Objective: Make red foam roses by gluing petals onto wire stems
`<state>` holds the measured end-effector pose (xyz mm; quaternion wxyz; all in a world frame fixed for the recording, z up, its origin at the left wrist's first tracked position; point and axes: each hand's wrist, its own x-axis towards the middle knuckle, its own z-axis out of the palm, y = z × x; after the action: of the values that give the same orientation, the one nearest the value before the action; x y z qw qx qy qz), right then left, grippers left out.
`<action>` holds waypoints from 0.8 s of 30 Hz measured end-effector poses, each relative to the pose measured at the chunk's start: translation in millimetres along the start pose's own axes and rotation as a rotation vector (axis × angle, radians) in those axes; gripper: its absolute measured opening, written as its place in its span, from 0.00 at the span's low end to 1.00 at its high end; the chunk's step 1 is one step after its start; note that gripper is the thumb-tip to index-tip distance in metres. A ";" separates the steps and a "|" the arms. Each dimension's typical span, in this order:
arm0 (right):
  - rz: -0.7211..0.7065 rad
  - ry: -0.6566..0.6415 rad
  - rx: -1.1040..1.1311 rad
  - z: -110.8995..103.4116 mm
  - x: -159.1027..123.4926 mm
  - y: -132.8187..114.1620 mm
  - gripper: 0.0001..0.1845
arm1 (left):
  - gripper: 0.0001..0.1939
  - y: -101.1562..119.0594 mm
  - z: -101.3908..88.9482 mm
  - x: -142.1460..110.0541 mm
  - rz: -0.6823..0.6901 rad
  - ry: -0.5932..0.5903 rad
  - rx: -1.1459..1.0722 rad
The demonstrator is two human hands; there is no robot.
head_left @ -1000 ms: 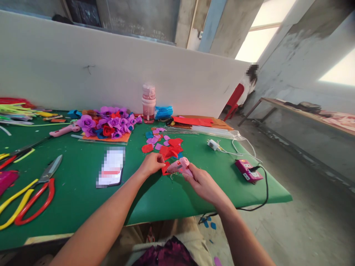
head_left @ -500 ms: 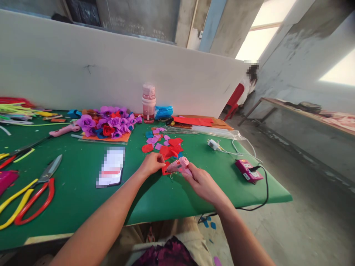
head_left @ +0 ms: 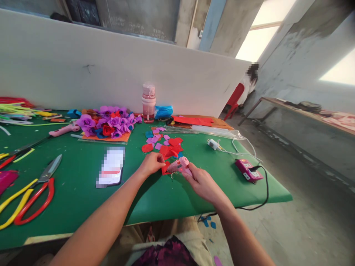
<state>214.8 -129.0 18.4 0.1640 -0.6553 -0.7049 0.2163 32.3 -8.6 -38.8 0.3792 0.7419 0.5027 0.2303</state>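
Note:
My right hand (head_left: 202,180) is closed around a small pink glue gun (head_left: 180,165), its nozzle end pointing left over a red petal piece (head_left: 165,168). My left hand (head_left: 152,163) pinches the edge of that red piece between thumb and fingers, low over the green table. Just beyond both hands lie loose red petals (head_left: 175,142), with purple petals (head_left: 152,140) and some blue ones among them. The glue gun covers part of the red piece.
Left of my arms lie a phone (head_left: 111,166) and large scissors (head_left: 41,184). Purple and red paper roses (head_left: 111,122) sit behind the phone, near a pink bottle (head_left: 149,103). A purple power strip (head_left: 248,171) and white charger (head_left: 213,144) are at right. A person sits far off.

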 end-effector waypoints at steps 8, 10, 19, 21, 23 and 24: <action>0.028 0.005 -0.029 -3.0 -0.8 -1.1 0.09 | 0.03 2.1 -0.9 0.3 -0.017 -0.010 0.001; 0.041 0.003 -0.041 -4.1 -1.4 -1.8 0.09 | 0.03 2.0 -0.7 0.5 -0.018 -0.013 -0.014; 0.046 0.032 -0.051 -8.2 -5.1 2.1 0.12 | 0.03 -2.1 1.0 2.5 -0.014 -0.003 -0.041; 0.043 0.053 -0.041 -9.8 -6.6 2.7 0.12 | 0.03 -2.7 1.2 2.6 -0.008 -0.002 -0.041; 0.019 0.067 -0.009 -10.9 -7.7 1.7 0.13 | 0.02 -2.9 1.2 2.3 0.001 0.002 -0.035; 0.004 0.065 0.010 -11.0 -7.9 0.6 0.13 | 0.02 -2.9 1.2 2.1 0.006 0.001 -0.030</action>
<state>221.6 -135.8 27.9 0.1898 -0.6626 -0.6967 0.1988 32.4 -6.4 -41.9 0.3895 0.7375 0.4971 0.2393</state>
